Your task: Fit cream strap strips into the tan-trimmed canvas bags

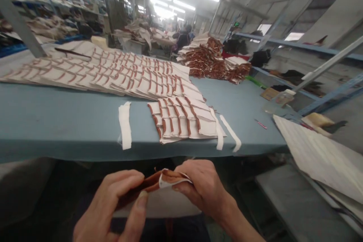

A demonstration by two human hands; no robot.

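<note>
Close to my lap, both hands grip a folded fabric piece (159, 202), white on the outside with a rust-brown edge. My left hand (116, 206) pinches the brown edge between thumb and fingers. At the other end of that edge, my right hand (202, 183) is closed on the cloth, thumb below and fingers above. A small white corner stands up between the hands. Beyond them, a small stack of white pieces with brown edges (181, 121) lies at the front of the blue-green table (70, 121).
Rows of similar overlapping pieces (113, 72) cover the table's left and back. A tall brown-and-white pile (210, 60) stands behind. White strips (124, 124) lie by the front edge. A small pink tool (261, 124) is at right, near leaning boards (317, 155).
</note>
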